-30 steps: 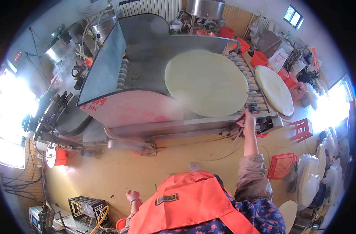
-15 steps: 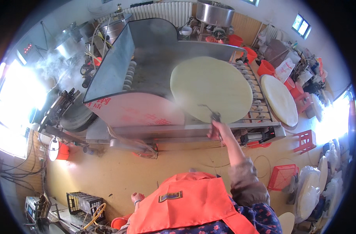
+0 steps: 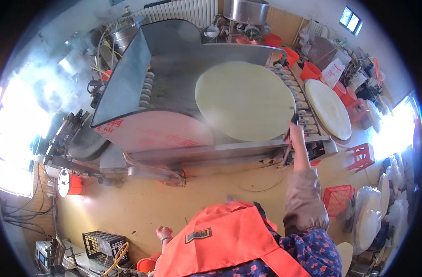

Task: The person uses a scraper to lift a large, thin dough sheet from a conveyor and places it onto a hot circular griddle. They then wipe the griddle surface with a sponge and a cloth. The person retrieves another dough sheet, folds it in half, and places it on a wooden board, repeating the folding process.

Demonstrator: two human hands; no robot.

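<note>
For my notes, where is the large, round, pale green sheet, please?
In the head view, the sheet lies right of centre on the grey metal machine, its edge near the right hand.

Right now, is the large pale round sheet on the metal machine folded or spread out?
Spread out: the pale round sheet lies flat, its broad, rounded outline showing no fold, near the right hand.

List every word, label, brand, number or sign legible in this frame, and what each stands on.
Pale curved side panel: large red characters at its left end, partly legible, wording not copied here; those farther right are too hazy to read.
Orange apron: a dark rectangular patch bears lettering too small to read.
White bag at upper right: red print, too small to read.
</note>
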